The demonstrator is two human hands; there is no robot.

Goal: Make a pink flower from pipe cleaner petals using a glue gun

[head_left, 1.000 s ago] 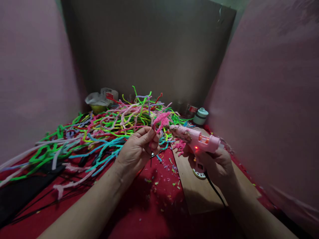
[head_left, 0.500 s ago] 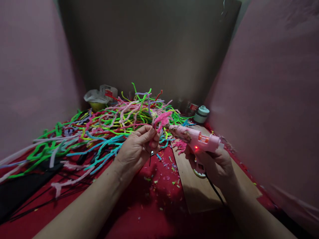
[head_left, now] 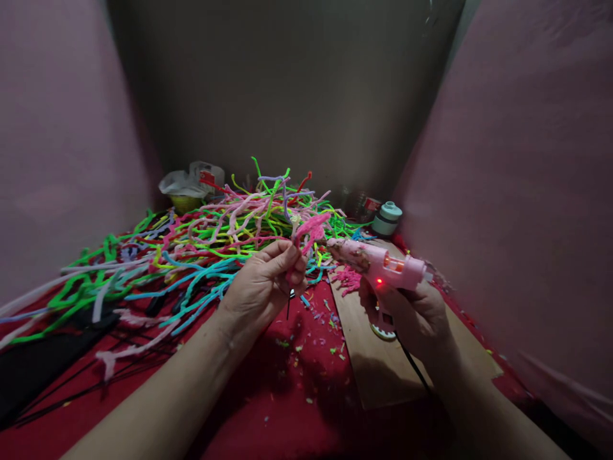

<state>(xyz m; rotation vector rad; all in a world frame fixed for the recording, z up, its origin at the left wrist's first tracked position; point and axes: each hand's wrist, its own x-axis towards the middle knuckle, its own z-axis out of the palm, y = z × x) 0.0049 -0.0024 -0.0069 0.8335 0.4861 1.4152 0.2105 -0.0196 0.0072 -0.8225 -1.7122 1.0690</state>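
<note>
Between thumb and fingers, my left hand [head_left: 272,275] pinches a pink pipe-cleaner flower [head_left: 312,229] with pale yellow bits at its centre. A thin dark stem pokes out below that hand. My right hand [head_left: 412,319] is wrapped round the handle of a pink glue gun [head_left: 371,262], its red light lit and its front smeared with brown residue. The nozzle points left, right beside the pink petals; whether it touches them I cannot tell. More pink pipe-cleaner pieces [head_left: 348,280] lie on the board behind the gun.
A large heap of coloured pipe cleaners [head_left: 230,223] spreads across the back and left. A wooden board [head_left: 368,358] lies on the red cloth [head_left: 287,396], among scraps. A teal bottle [head_left: 387,218] stands at the back right, a plastic-covered tub [head_left: 184,191] at the back left. Black wires lie front left.
The glue gun has shifted very slightly right, its nozzle a touch farther from the petals. My left hand keeps its pinch on the flower, almost unmoved.
</note>
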